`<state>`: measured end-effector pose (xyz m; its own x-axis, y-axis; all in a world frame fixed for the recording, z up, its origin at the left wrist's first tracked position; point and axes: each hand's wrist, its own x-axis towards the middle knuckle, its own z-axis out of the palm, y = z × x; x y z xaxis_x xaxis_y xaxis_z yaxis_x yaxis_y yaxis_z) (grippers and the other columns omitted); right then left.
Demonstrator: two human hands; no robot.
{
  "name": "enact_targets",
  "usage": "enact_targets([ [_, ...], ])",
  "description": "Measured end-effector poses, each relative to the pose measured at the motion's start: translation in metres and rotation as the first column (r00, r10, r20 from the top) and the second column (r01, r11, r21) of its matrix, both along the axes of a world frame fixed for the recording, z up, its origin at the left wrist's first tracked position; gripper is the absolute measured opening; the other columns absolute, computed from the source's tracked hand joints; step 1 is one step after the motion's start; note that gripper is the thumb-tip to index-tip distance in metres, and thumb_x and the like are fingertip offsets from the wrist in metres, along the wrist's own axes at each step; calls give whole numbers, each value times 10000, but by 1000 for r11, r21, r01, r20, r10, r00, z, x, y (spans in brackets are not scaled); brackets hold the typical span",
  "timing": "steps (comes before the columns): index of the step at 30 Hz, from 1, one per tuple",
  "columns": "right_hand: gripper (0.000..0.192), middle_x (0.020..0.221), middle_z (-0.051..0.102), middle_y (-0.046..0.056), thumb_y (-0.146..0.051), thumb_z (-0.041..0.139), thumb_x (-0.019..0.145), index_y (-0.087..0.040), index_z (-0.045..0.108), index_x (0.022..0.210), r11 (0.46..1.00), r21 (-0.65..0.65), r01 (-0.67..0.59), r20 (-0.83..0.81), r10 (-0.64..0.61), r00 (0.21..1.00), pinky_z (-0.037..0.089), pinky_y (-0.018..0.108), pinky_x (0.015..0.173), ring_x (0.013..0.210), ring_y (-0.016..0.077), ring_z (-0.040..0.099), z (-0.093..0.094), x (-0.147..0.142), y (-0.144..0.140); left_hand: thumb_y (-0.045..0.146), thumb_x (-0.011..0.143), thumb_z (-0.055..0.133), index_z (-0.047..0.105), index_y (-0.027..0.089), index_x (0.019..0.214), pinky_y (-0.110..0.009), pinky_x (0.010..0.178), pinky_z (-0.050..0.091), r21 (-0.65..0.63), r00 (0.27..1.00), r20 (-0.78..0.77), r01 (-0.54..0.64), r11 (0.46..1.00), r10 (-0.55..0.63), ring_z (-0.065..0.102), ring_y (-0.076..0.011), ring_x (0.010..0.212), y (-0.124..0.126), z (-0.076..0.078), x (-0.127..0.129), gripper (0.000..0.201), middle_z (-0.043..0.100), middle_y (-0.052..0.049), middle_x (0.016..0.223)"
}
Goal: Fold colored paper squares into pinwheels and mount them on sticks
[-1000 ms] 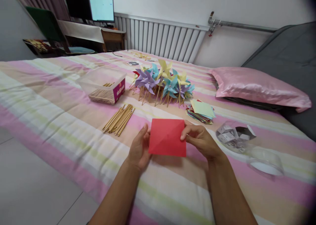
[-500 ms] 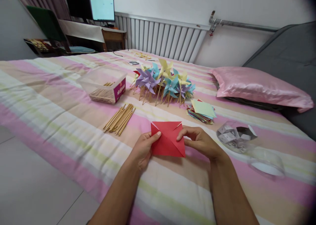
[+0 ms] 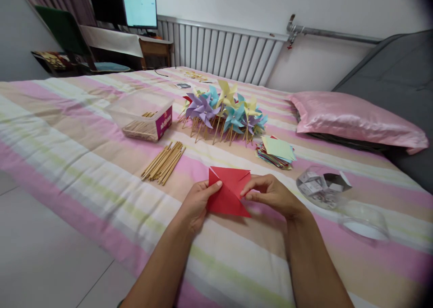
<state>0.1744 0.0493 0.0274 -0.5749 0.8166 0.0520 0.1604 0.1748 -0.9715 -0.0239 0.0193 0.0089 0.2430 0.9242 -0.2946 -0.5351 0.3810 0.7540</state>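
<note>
Both my hands hold a red paper square point(image 3: 228, 193) just above the striped bedspread point(image 3: 84, 163). My left hand point(image 3: 196, 203) pinches its left corner, folded inward under the thumb. My right hand point(image 3: 270, 194) presses the upper right corner down toward the paper's middle. Beyond them lie a bundle of wooden sticks point(image 3: 164, 162), a stack of coloured paper squares point(image 3: 276, 151) and a heap of finished paper pinwheels point(image 3: 223, 109).
A clear plastic box point(image 3: 144, 114) with more sticks stands at the left. A clear tub with small white pieces point(image 3: 320, 186) and its lid point(image 3: 363, 222) lie at the right, near a pink pillow point(image 3: 355, 118). A desk with monitors point(image 3: 135, 10) stands behind the bed.
The flat red square has had its left and upper right corners folded inward. My right fingers have moved toward the paper's centre.
</note>
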Motion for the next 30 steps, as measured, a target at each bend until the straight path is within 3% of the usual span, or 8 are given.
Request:
enact_targets([
  [7,161,695,658,14,-338,730,709,-180,704,682,994,-46,100,37,-98,995,419,227,605,644,121,562,-1,-6,-1,303,676,740,718,73,873,-274,656,510,23,1000,-20,24,999,-23,664,-179,623,-2,-1,1,304,733,-125,756],
  [15,222,686,644,21,-385,704,726,-167,685,693,993,-37,113,129,-107,986,390,236,591,641,126,542,-9,-7,2,354,694,723,714,77,883,-278,631,485,71,998,-45,37,997,-34,651,-181,617,0,-10,3,336,724,-119,744],
  [22,246,664,617,19,-390,696,727,-159,640,664,991,-42,129,146,-122,982,372,238,571,618,121,517,-12,-9,3,332,676,737,711,73,866,-270,635,477,51,997,-68,28,998,-25,621,-150,593,-2,-6,3,323,715,-109,724],
  [30,232,631,588,5,-347,692,727,-153,604,634,991,-49,127,141,-119,983,360,225,545,584,105,498,-10,-10,3,304,666,752,689,84,933,-308,705,485,98,997,-69,45,994,-38,644,-181,690,-3,-10,2,352,715,-122,811],
])
